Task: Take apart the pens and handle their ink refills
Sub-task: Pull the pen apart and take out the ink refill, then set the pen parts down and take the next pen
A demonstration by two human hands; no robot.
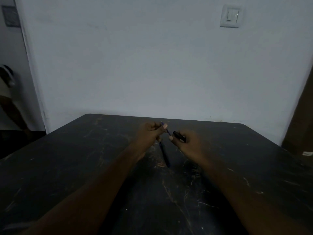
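Room: dim, with a pale wall behind and a light switch (229, 15) high on the right.
Surface: dark surface (84, 158), scuffed and scratched, running to the wall.
Left hand: my left hand (150, 134) is closed on the thin blue ink refill (167, 131), pinched near its far end between thumb and forefinger.
Pen barrel: a dark blue pen barrel (164, 153) slants down from under that hand toward me; whether it rests on the surface or hangs I cannot tell.
Right hand: my right hand (186, 143) is clamped on a short black pen piece (178, 135), just beside the refill and not touching it.
Step in hand: I judge I am separating parts, refill drawn free.
Doing it well: pull straight along the refill's axis, grip light, so it does not bend or smear.
Writing: none legible; too dark and small.
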